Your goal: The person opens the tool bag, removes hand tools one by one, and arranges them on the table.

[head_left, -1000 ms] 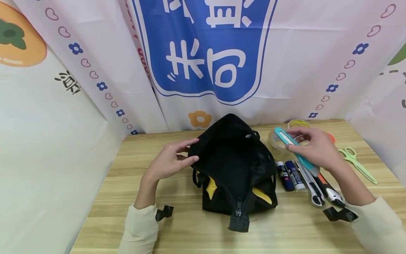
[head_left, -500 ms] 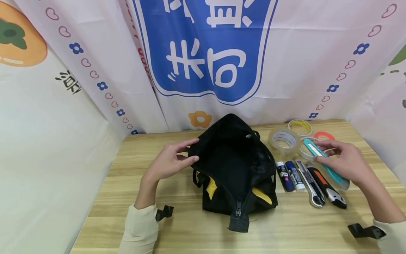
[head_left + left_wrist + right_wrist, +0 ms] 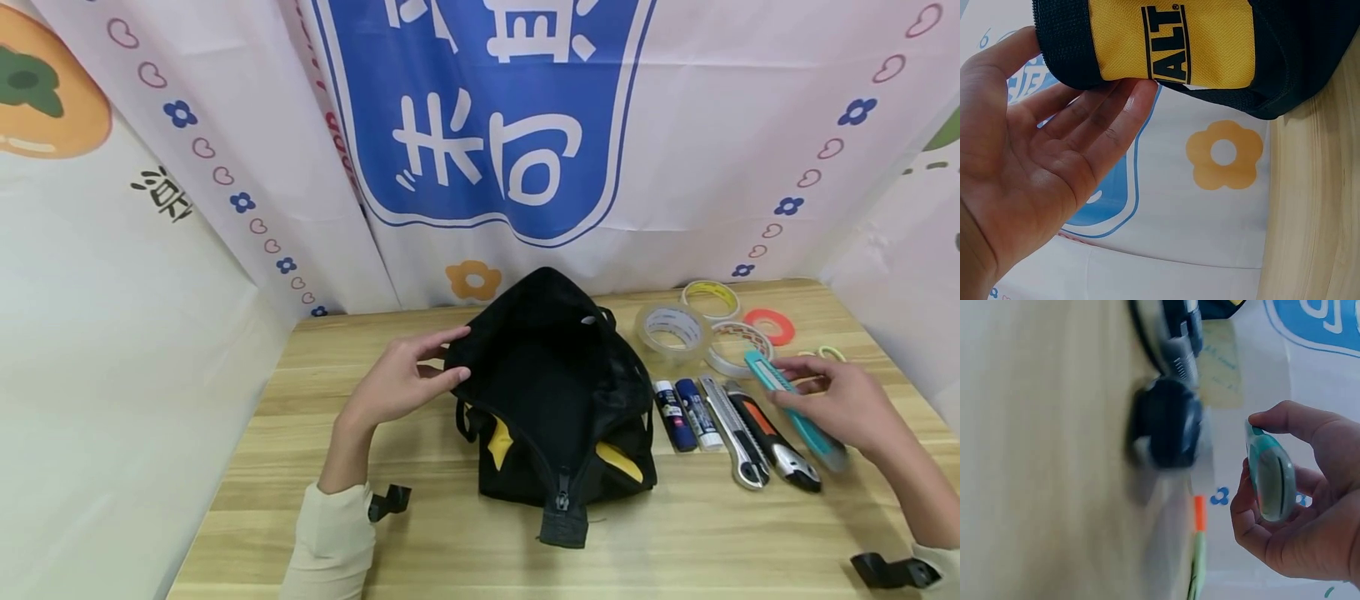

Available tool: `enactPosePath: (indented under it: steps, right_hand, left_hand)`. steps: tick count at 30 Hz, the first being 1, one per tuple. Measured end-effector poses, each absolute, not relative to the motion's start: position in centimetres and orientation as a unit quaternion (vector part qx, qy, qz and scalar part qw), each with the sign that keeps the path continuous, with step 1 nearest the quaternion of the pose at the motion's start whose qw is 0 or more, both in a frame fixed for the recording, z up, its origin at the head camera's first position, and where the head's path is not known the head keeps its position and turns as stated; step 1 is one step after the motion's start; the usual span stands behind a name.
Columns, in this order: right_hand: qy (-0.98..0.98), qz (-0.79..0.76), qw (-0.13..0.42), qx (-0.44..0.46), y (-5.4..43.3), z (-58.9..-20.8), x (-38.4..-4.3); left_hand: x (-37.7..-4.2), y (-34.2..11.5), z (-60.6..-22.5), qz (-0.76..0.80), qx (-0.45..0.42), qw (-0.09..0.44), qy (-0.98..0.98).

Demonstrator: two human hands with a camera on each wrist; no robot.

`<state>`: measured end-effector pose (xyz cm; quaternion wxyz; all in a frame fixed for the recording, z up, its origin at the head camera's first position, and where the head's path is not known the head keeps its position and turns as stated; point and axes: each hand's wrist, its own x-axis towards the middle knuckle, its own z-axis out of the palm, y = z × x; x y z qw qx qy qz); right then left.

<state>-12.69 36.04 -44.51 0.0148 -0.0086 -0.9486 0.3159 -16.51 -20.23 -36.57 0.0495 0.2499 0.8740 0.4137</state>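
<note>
A black tool bag [image 3: 525, 450] with yellow patches stands unzipped on the table, its dark mouth facing up. My left hand [image 3: 401, 379] holds the bag's left rim; in the left wrist view its fingers [image 3: 1107, 119] lie against the yellow panel marked "ALT". At the right, my right hand [image 3: 843, 400] pinches a teal utility knife [image 3: 795, 404] between thumb and fingers, above the table. Left of it lie a black-and-orange utility knife [image 3: 772, 437], a silver utility knife [image 3: 735, 433] and two glue sticks [image 3: 686, 417] side by side.
Behind the knives lie a clear tape roll [image 3: 672, 333], a yellow-cored roll [image 3: 710, 300], a white roll [image 3: 738, 350] and a red ring [image 3: 770, 327]. Green scissors [image 3: 831, 353] are partly hidden by the right hand. A printed curtain [image 3: 675, 208] hangs behind the table.
My right hand has moved right and toward the table's right side with the teal utility knife, uncovering the tape rolls and red ring. The left hand and bag stay put.
</note>
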Motion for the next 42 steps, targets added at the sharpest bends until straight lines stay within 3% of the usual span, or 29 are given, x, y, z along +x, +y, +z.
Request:
enactPosePath:
  steps: [20,42]
  right_hand:
    - [-0.952,0.3,-0.058,0.004,37.4,-46.5,-12.2]
    - [-0.967,0.248,-0.06,0.014,37.9,-46.1,-11.7]
  left_hand:
    - [-16.4,-20.0,-36.7,0.417,0.254,0.048,0.871]
    - [-16.6,-19.4,-36.7,0.424,0.252,0.045,0.869]
